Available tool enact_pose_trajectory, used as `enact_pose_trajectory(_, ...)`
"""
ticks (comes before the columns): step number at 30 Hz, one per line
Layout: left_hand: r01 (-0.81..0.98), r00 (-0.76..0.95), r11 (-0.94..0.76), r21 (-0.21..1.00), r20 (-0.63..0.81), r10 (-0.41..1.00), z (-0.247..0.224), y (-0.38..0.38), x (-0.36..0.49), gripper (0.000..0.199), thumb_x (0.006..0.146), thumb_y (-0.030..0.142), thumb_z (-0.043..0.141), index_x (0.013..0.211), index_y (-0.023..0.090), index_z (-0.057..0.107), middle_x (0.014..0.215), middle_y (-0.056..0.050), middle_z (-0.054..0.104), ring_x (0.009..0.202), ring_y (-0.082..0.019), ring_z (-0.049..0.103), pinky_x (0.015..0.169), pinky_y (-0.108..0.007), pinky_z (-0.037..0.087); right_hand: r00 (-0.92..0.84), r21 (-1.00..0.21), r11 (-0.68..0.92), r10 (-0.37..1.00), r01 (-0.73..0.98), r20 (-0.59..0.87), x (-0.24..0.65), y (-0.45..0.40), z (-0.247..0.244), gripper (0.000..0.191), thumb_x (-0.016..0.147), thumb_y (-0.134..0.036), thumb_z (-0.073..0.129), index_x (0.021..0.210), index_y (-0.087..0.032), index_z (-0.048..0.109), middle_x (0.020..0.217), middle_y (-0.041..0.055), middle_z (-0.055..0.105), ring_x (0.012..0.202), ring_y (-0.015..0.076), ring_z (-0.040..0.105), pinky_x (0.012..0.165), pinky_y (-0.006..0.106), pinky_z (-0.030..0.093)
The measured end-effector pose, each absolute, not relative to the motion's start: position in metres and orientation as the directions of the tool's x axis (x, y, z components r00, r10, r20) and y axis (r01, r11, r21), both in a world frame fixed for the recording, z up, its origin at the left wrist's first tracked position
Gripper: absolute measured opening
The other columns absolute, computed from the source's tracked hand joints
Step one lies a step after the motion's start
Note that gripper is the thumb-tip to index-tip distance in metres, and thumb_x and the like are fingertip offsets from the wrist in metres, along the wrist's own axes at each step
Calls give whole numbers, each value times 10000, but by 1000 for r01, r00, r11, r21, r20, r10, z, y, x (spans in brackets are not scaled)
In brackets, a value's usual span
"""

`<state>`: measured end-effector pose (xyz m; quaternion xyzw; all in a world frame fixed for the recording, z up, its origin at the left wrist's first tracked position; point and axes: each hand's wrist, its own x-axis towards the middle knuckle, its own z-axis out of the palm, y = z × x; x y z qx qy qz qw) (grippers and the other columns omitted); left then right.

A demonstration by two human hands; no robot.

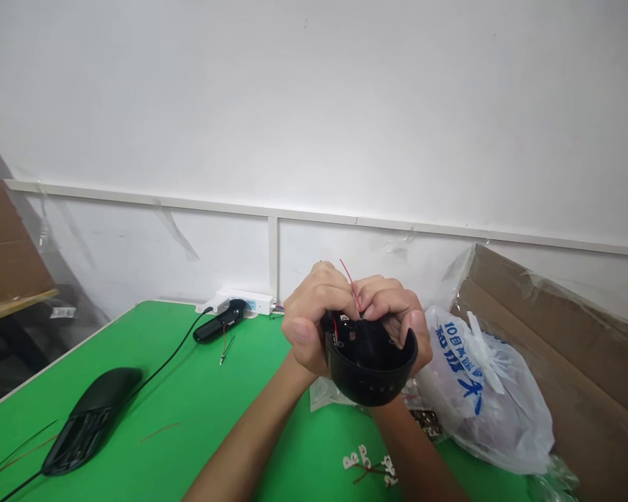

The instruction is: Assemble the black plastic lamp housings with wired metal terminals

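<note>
Both hands hold a black rounded plastic housing (371, 380) up above the table, its open side facing me. My left hand (319, 314) is closed around its left side, fingertips bent in over the top. Round the right side wraps my right hand (398, 310), with its fingers curled in at the upper rim. A thin red wire (349, 279) sticks up between the fingertips of the two hands. Inside the housing, small parts and a bit of red wire show at the left; the fingers hide the rest.
On the green table (188, 404) lie a black device (91, 418) with a cable, a smaller black part (220, 322), a white power strip (251, 302), loose wires and small white pieces (366, 457). Right: a tied plastic bag (492, 397) and cardboard (555, 348).
</note>
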<state>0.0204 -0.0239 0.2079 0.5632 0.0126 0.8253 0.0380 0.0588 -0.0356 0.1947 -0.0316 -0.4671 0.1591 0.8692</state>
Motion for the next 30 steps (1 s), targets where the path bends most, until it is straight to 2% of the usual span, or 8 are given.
enact_pose_trajectory(5,-122,-314,-991,59,945,95,205,-24,17,657,1098,545,275,612,219,573,550,-29,538,545,-175,505,599,-374,415,532,-190,945,309,-267,789,58,-37,198,421,1031,-263,327,660,-232,523,624,8,477,611,186,511,628,365,440)
enact_pose_trajectory(15,-133,-327,-987,86,936,126,204,-29,23,648,1101,514,259,614,219,567,541,-31,509,536,-177,489,581,-369,402,476,-238,919,370,-315,798,67,-39,196,475,1059,-319,319,636,-235,519,615,6,497,603,178,520,615,356,449)
enact_pose_trajectory(22,-102,-285,-989,110,949,135,205,-32,24,664,1096,567,235,614,219,530,527,-32,498,529,-174,500,577,-364,430,451,-197,919,345,-342,823,69,-40,197,466,1045,-293,310,646,-225,542,622,11,510,624,169,531,618,342,463)
enact_pose_trajectory(26,-105,-383,-990,92,915,126,207,-34,25,638,1080,602,276,619,220,496,532,-26,486,518,-167,468,565,-362,416,362,-229,908,358,-352,861,73,-40,198,456,1046,-303,318,656,-222,541,643,13,525,636,170,538,631,343,467)
enact_pose_trajectory(30,-199,-254,-964,176,941,224,217,-35,2,649,1030,718,321,661,223,523,537,-27,492,528,-182,505,585,-382,462,231,-285,912,358,-295,905,78,-34,196,318,1045,-316,429,771,-231,568,733,14,580,709,190,597,691,369,506)
